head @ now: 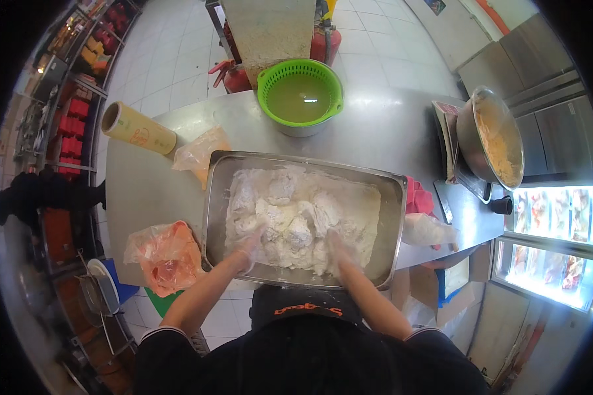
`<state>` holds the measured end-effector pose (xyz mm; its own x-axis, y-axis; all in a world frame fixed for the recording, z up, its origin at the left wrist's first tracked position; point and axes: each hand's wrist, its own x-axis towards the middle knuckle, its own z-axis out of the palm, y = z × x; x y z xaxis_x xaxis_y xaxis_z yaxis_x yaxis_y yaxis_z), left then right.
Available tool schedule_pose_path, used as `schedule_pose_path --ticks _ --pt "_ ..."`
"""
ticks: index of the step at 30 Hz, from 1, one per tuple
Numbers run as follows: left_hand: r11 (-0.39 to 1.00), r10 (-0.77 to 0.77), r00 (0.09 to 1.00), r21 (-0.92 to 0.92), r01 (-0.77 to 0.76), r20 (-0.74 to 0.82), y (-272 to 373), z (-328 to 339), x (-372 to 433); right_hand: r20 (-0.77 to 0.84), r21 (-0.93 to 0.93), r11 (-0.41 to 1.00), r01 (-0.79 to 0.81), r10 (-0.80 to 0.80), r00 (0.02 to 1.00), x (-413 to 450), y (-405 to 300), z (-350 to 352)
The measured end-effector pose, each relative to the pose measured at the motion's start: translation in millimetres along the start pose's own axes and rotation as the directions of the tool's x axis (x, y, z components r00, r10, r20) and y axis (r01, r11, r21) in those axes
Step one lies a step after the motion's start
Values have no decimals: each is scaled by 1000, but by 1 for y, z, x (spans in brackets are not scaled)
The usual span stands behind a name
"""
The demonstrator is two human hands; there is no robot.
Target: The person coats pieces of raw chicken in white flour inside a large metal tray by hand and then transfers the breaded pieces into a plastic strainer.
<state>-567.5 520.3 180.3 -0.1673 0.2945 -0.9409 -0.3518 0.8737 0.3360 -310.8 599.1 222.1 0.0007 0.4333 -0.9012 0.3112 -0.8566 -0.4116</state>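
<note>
A deep rectangular steel pan (390, 212) lies on the steel table in front of me, with a bed of white flour (365, 197) in it. Several flour-coated lumps of food (299, 232) sit heaped in the middle; what is under the coating cannot be told. My left hand (251, 242), in a clear thin glove, reaches into the flour at the left of the heap. At its right is my right hand (337, 244), gloved too, with the fingers dug into flour beside the lumps. Flour and blur hide the fingertips of both hands, so their grip is unclear.
Behind the pan stands a green colander (338, 106) in a bowl of cloudy liquid. Left are a roll of plastic film (138, 129), an orange-filled bag (205, 153) and a pink plastic bag (170, 256). Right are a red cloth (419, 196), a clear bag (427, 229) and a steel bowl (467, 133) on a scale.
</note>
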Motion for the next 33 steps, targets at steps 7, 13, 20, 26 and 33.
schedule_pose_path --ticks 7,13,20,26,33 --pt "987 -82 974 -116 108 210 26 43 -19 367 316 948 -36 -87 926 38 -3 36" --pt "945 326 916 -55 -323 234 2 16 17 158 -268 946 182 -143 977 1 -52 27" --pt "896 389 808 -23 -444 -444 57 0 10 -211 -119 846 519 -532 820 36 -43 -49" --pt "802 444 877 516 -299 -182 89 22 43 -26 -368 810 456 -499 866 130 5 -70" --pt "893 362 846 -407 -193 392 98 63 55 380 204 793 574 -605 700 154 -63 9"
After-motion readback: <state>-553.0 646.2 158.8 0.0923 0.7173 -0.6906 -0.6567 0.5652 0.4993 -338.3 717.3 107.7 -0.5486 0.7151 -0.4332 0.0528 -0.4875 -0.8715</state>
